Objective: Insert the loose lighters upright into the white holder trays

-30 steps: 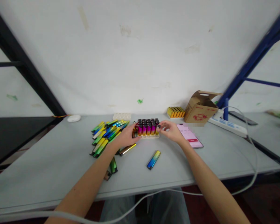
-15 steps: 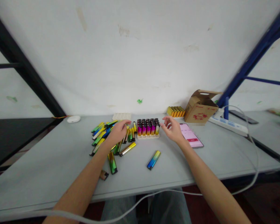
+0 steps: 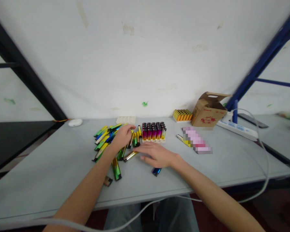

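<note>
My left hand [image 3: 122,136] is over a loose pile of colourful lighters [image 3: 101,138], its fingers stretched rightward and nothing visible in them. My right hand [image 3: 158,154] reaches across the table with fingers extended and thumb apart. Its fingertips are at the upper end of a gold lighter [image 3: 130,156]; contact is unclear. Under that hand, a blue lighter [image 3: 156,171] is partly covered. Behind the hands, a white rack [image 3: 153,140] holds rows of upright purple-and-yellow lighters [image 3: 154,132] with black tops. A green lighter [image 3: 116,169] lies near my left forearm.
An unfilled white rack [image 3: 126,120] lies by the wall. To the right are a rack of yellow lighters [image 3: 182,115], an open cardboard box [image 3: 207,111], a blurred-out phone [image 3: 197,140], another lighter [image 3: 183,140] and a power strip [image 3: 238,130]. A white cable [image 3: 267,161] hangs in front.
My right hand has moved left and nearer, from beside the filled rack to the gold lighter. A lighter beside the phone now shows. My left hand has barely moved.
</note>
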A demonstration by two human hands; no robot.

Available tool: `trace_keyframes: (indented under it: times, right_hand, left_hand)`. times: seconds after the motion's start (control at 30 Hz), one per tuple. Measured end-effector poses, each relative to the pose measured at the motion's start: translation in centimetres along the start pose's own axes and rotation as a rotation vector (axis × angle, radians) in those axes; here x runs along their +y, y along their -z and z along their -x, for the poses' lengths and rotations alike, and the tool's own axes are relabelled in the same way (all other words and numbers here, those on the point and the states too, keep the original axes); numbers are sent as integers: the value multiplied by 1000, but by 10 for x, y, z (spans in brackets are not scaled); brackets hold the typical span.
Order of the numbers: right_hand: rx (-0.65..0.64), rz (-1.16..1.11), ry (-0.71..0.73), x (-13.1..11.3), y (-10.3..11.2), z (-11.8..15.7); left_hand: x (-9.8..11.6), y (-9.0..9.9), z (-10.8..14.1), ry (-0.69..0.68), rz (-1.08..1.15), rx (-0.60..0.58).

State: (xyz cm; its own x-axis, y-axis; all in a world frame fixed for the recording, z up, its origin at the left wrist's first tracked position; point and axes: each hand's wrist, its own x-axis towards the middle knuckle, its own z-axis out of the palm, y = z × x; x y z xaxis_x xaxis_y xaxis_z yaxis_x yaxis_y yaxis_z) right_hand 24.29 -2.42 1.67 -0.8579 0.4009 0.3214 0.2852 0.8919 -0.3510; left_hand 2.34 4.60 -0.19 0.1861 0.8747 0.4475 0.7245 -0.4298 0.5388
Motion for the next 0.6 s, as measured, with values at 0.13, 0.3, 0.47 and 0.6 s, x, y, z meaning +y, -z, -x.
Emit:
trace_keyframes:
  times: [0.13,0.3,0.47,0.6]
  right_hand:
    - [13,115,-73,4,-1,6]
    - [54,171,-228,15,-2,14]
    - [27,73,-250,19,-6,12]
    - [147,-231,-292,16,-5,11]
  left_hand:
    - [4,0,1,18,-15,-32]
    - [6,0,2,19,-33,-29]
    - [3,-3,2,1,-43,-23]
    - [2,-5,2,-4,-53,-17]
